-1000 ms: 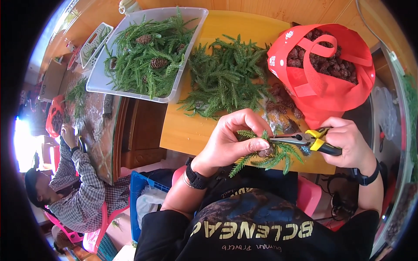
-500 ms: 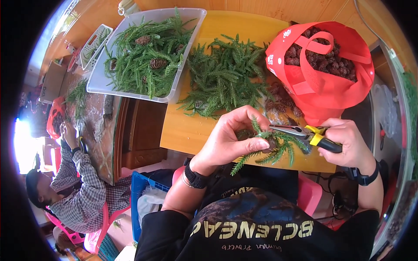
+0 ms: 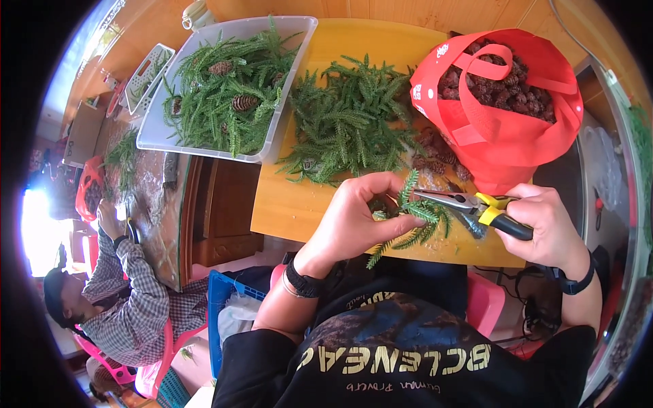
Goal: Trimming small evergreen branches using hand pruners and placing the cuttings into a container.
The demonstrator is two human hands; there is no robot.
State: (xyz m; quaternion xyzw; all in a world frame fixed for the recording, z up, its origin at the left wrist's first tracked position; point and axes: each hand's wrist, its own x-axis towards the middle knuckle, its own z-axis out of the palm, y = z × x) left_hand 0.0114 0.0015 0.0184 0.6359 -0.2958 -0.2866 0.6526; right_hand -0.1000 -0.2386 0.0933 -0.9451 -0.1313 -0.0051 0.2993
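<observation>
My left hand (image 3: 357, 216) is closed on a green artificial pine sprig (image 3: 425, 216), pinching it between thumb and fingers over the near edge of the table. In my right hand (image 3: 547, 221) is a pair of long-nose pliers (image 3: 454, 199) with yellow and black handles. The pliers' jaws point left and reach the upper part of the sprig, close to my left fingertips. What exactly the jaw tips grip, if anything, is too small to tell. My left fingers hide the base of the sprig.
Pine sprigs (image 3: 350, 115) lie heaped on the yellow table (image 3: 286, 211). A clear tub (image 3: 272, 146) holds more sprigs and some pine cones. At right stands a red bag (image 3: 507, 153) of cones, with loose cones (image 3: 435, 153) beside it. A co-worker (image 3: 132, 313) sits at another table left.
The sprig has turned in my left hand, and a brownish part that showed among its needles is now hidden. The pliers' tips have shifted slightly left and up.
</observation>
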